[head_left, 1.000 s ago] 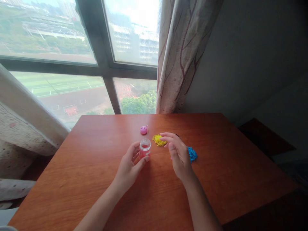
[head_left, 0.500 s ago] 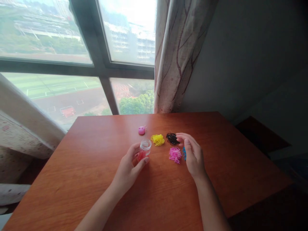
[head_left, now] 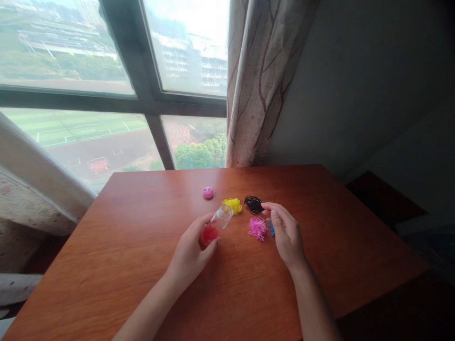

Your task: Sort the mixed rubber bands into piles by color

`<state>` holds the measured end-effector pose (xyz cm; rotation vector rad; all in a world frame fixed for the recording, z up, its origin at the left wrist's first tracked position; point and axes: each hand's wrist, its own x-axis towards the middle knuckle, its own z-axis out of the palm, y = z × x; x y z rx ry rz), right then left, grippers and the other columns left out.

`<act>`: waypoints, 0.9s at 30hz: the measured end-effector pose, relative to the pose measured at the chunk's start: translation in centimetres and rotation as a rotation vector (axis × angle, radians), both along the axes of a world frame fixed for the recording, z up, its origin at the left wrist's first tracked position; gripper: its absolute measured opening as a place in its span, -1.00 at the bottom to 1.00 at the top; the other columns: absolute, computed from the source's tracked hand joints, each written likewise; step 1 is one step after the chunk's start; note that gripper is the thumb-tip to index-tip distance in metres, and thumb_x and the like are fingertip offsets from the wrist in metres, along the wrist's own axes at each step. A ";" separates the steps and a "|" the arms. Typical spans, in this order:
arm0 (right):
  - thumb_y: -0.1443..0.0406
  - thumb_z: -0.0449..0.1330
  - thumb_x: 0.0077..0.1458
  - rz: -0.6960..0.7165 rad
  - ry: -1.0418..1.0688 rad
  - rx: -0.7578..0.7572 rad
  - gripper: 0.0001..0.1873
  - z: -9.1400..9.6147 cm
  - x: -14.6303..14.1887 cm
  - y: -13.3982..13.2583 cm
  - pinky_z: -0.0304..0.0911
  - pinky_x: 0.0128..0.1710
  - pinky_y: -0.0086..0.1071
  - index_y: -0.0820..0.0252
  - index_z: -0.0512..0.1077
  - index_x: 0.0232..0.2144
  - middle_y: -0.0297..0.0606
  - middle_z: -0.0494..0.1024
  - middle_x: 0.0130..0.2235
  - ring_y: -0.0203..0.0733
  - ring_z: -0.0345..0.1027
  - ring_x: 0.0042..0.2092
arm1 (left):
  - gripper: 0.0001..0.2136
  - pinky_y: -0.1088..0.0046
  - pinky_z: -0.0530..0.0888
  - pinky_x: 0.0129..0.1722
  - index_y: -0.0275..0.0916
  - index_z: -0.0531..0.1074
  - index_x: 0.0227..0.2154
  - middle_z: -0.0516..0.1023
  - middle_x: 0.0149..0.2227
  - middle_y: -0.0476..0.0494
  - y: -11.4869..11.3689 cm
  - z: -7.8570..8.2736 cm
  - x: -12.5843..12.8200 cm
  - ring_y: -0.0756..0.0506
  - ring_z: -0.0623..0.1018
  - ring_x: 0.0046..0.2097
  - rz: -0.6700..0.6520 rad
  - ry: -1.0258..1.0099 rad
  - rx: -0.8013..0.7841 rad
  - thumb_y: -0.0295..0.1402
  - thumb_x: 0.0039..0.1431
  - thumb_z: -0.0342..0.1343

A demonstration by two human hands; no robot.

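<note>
My left hand (head_left: 195,246) is wrapped round a clear glass jar (head_left: 221,219) with red contents (head_left: 209,235) at its bottom. The jar leans to the right, its uncovered mouth facing up and away. My right hand (head_left: 286,234) hovers over the right side of the piles, fingers curved and apart, with nothing visible in them. Just left of its fingertips lies a pile of black rubber bands (head_left: 253,204). Below that sits a pink pile of bands (head_left: 258,228). A blue pile (head_left: 272,228) is partly hidden behind my right hand. Yellow bands (head_left: 232,205) lie behind the jar.
A small round pink object (head_left: 208,192) with a thin light strand stands towards the back of the brown wooden table (head_left: 142,265). Past the table's far edge are a window (head_left: 194,137) and a patterned curtain (head_left: 249,123).
The jar has tipped to the right in my left hand, and its red contents show more. My right hand has lowered slightly, staying by the black and blue piles.
</note>
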<state>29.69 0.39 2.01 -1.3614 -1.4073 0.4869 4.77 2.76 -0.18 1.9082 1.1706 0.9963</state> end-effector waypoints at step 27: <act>0.26 -0.01 0.30 -0.111 -0.606 -0.063 -0.73 -2.4 -1.7 0.4 0.26 -0.04 -0.17 0.24 0.43 -0.13 -0.08 0.49 -0.14 -0.01 0.35 -0.09 | -0.66 0.34 0.42 0.02 -0.14 0.34 0.02 0.46 -0.01 -0.15 0.0 0.8 -0.1 -0.14 0.48 0.01 -0.041 0.062 0.024 -0.44 0.17 0.09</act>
